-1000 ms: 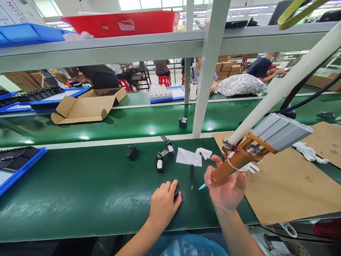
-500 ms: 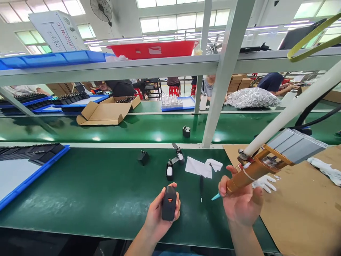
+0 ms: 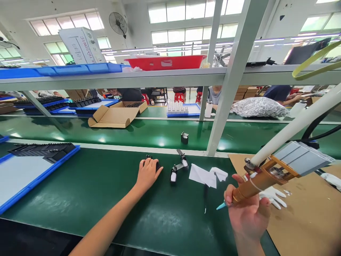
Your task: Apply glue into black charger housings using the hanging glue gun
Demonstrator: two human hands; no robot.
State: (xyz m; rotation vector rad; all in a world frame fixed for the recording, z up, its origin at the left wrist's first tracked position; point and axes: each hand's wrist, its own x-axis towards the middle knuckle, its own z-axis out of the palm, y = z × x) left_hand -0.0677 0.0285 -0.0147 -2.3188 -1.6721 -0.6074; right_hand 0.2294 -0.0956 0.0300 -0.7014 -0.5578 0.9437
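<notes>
My left hand (image 3: 148,172) reaches forward on the green bench, its fingers curled over a black part (image 3: 157,166) that is mostly hidden beneath them. Palm up, my right hand (image 3: 247,206) holds an orange cylindrical tool (image 3: 249,188) with a light blue tip, below a white arm. Between the hands lie two small black boxes with white insides, one box (image 3: 173,175) nearer and another (image 3: 184,162) behind it. White paper (image 3: 204,175) rests to their right, with black tweezers (image 3: 205,199) below it.
A blue-edged tray (image 3: 64,156) with rows of black parts lies at the left. One small black box (image 3: 184,138) stands on the far green strip. Brown cardboard (image 3: 301,213) with a white glove (image 3: 273,196) covers the right side. A metal post (image 3: 226,78) rises behind the bench.
My left hand has moved forward and left, from holding up a black case to reaching over a black part on the bench. The view has shifted left; my right hand still holds the tool.
</notes>
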